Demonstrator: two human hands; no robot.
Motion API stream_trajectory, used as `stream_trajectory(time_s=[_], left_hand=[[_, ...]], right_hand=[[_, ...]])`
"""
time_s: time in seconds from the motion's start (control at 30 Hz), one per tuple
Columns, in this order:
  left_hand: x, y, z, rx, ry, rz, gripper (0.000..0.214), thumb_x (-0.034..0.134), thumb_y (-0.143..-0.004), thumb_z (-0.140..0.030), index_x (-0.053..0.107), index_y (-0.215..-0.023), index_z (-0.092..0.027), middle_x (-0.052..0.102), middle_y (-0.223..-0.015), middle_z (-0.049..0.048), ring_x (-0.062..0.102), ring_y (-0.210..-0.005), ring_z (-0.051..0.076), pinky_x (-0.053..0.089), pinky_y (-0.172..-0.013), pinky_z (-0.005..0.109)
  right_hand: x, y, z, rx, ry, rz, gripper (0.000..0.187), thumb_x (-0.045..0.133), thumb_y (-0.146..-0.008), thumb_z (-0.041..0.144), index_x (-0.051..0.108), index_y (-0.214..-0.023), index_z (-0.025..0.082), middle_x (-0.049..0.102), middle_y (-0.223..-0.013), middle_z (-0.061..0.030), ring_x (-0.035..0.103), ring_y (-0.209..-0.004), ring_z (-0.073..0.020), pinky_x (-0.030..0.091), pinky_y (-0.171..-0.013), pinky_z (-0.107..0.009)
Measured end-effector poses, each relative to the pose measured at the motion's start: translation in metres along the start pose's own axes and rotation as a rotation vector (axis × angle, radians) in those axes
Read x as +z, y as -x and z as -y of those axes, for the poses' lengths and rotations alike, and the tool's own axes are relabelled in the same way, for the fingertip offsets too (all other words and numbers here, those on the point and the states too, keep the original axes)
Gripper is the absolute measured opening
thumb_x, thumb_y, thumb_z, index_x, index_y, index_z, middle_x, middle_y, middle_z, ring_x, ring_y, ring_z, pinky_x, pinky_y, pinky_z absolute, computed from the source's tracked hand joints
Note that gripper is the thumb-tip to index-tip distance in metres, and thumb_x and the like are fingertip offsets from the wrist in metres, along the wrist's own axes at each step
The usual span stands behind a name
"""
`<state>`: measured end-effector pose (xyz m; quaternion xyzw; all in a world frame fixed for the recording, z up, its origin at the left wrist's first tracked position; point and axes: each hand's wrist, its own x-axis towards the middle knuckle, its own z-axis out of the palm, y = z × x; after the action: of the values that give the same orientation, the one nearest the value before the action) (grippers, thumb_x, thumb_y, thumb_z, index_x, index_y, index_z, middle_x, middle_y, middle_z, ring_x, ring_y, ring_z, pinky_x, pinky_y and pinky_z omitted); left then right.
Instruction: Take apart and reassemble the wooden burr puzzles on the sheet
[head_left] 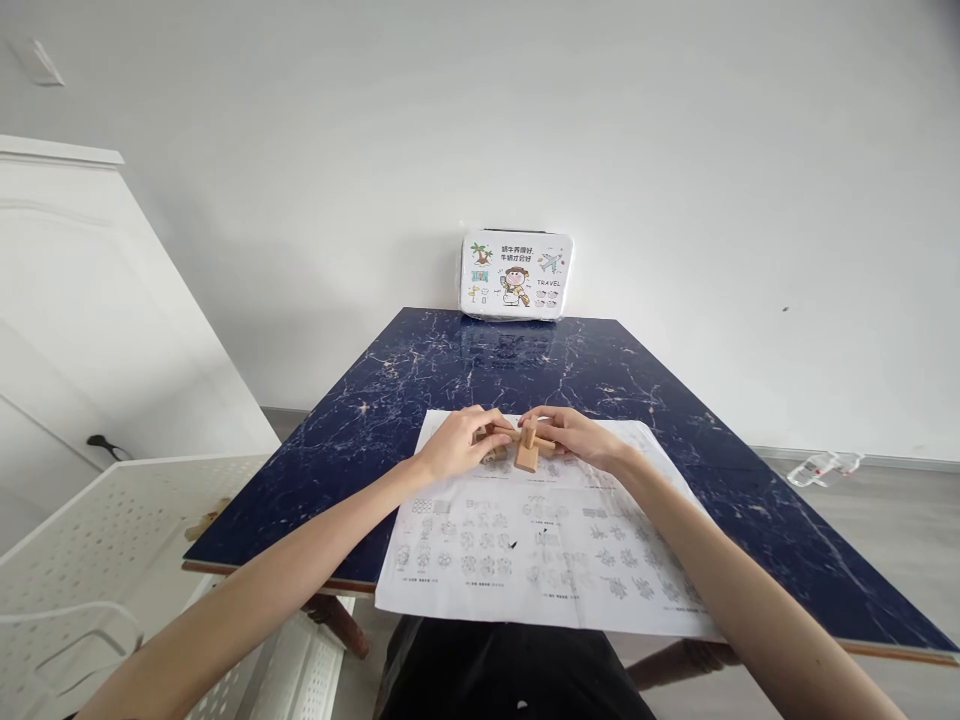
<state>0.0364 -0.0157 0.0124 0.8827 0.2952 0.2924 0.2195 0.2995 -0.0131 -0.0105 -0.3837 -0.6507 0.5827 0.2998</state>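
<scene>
Over the far part of a printed paper sheet, my left hand and my right hand come close together around several light wooden puzzle pieces. The left fingers are closed on a thin wooden stick; more wood shows beneath them. Between the hands, a thicker wooden block points toward me, with a short piece standing up at its far end. My right fingers curl round the wooden pieces to the right of that block. Fingers partly hide how the pieces join.
The sheet bears rows of small line drawings and lies on a dark blue marbled table. A white case with cartoon pictures stands at the table's far edge, against the wall. To the left are a white perforated rack and a white cabinet.
</scene>
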Motion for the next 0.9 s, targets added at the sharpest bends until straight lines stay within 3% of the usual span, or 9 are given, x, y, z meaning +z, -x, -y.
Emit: stream_trajectory(time_s=[0.37,0.6,0.73,0.8,0.9], left_hand=[[-0.007,0.005,-0.006,-0.010,0.152,0.019,0.024,0.065,-0.100,-0.043,0.066,-0.113,-0.024,0.076,-0.113,0.0086,0.071,-0.106,0.025,0.051,-0.097,0.042],[-0.009,0.005,-0.006,-0.067,0.213,0.016,0.032,0.065,-0.098,-0.049,0.064,-0.117,-0.024,0.075,-0.116,0.0108,0.072,-0.107,0.028,0.055,-0.078,0.034],[-0.006,0.003,-0.009,-0.148,0.310,-0.071,0.042,0.050,-0.104,-0.058,0.059,-0.126,-0.023,0.072,-0.119,0.0112,0.070,-0.106,0.025,0.055,-0.085,0.036],[-0.003,0.004,-0.011,-0.167,0.392,-0.064,0.050,0.040,-0.107,-0.060,0.051,-0.141,-0.024,0.066,-0.131,0.0129,0.068,-0.113,0.025,0.054,-0.091,0.037],[0.000,0.007,-0.014,-0.130,0.476,0.007,0.076,0.058,-0.099,-0.061,0.027,-0.160,-0.029,0.051,-0.151,0.0164,0.060,-0.128,0.030,0.053,-0.097,0.039]], right_hand=[[0.010,0.003,0.001,-0.028,-0.080,0.028,0.048,0.071,-0.089,0.061,0.065,-0.109,0.017,0.047,-0.062,0.0069,0.028,-0.051,-0.0082,0.018,-0.049,-0.025],[0.018,0.002,0.003,-0.025,-0.197,-0.036,0.046,0.076,-0.086,0.058,0.064,-0.106,0.018,0.040,-0.061,0.0081,0.025,-0.051,-0.0082,0.019,-0.049,-0.024],[0.028,0.000,0.008,-0.095,-0.323,-0.108,0.044,0.077,-0.087,0.056,0.064,-0.102,0.017,0.043,-0.063,0.0066,0.028,-0.050,-0.0072,0.018,-0.046,-0.024],[0.034,-0.001,0.010,-0.131,-0.373,-0.140,0.045,0.078,-0.086,0.056,0.064,-0.103,0.017,0.046,-0.064,0.0058,0.033,-0.051,-0.0070,0.021,-0.045,-0.023],[0.041,-0.003,0.010,-0.138,-0.422,-0.165,0.047,0.079,-0.086,0.056,0.063,-0.106,0.017,0.048,-0.062,0.0060,0.039,-0.050,-0.0076,0.027,-0.045,-0.021]])
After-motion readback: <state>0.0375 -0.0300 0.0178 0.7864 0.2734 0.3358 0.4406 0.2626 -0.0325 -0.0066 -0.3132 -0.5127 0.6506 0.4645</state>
